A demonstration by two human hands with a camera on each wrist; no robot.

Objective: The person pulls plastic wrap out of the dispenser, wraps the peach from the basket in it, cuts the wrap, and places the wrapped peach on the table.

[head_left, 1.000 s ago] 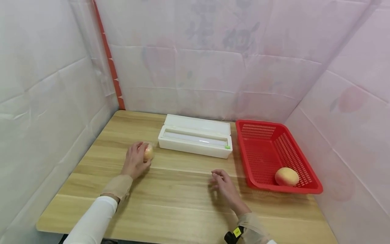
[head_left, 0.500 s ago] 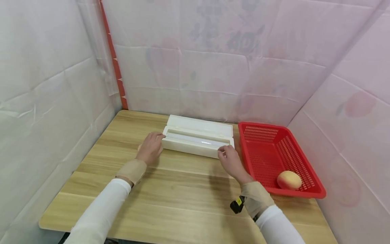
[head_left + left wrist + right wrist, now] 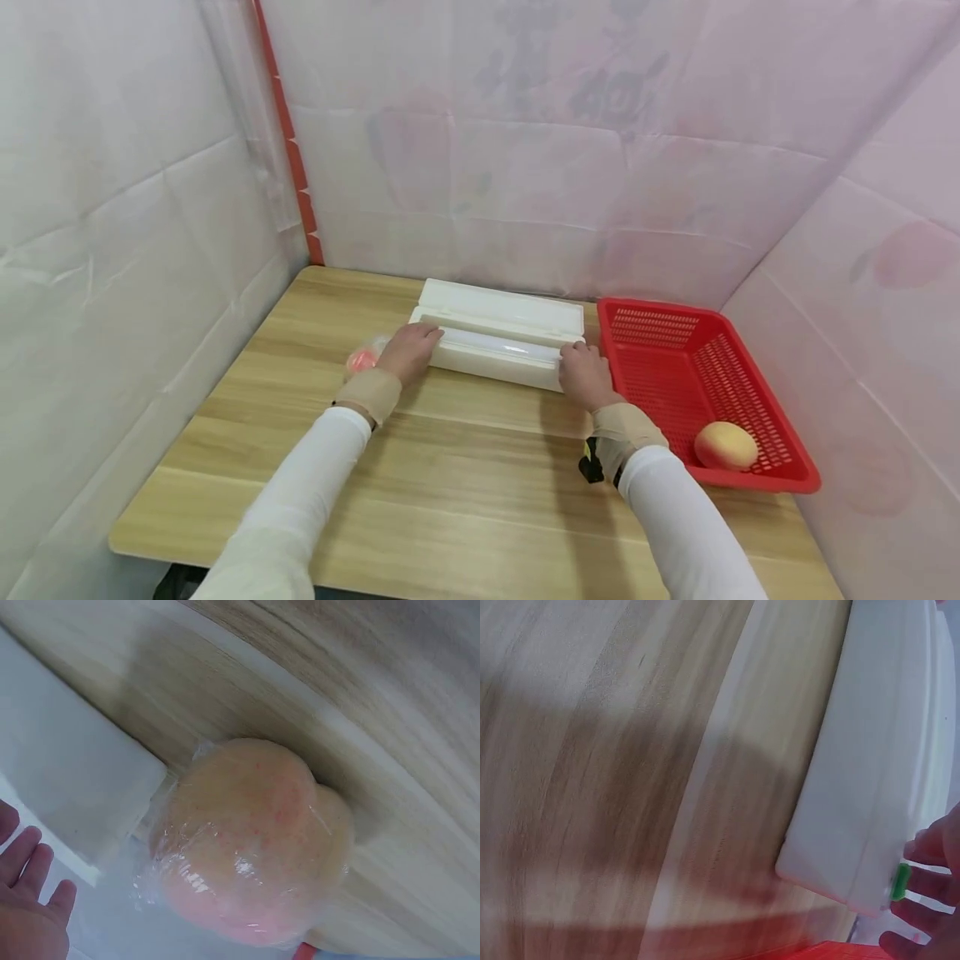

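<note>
A long white cling film box (image 3: 495, 372) stands on the table with its lid (image 3: 502, 303) folded back; a pale roll of film (image 3: 495, 343) lies inside. My left hand (image 3: 409, 352) is at the box's left end, fingertips right at the front rim. At the right end, my right hand (image 3: 587, 373) has its fingers at the rim, close around a small green slider (image 3: 901, 882). Those fingers are spread and fairly straight in the right wrist view. A peach (image 3: 247, 840) wrapped in clear film rests on the table beside my left hand, partly behind it in the head view.
A red plastic basket (image 3: 757, 392) with slotted walls stands right of the box, a yellow-pink peach (image 3: 725, 446) in its near right corner. The wooden table (image 3: 450, 500) is bounded by white and pinkish sheeting (image 3: 525, 167) at the back and sides.
My left hand has let go of the wrapped peach and moved right to the box's left end. My right hand has gone forward to the box's right end.
</note>
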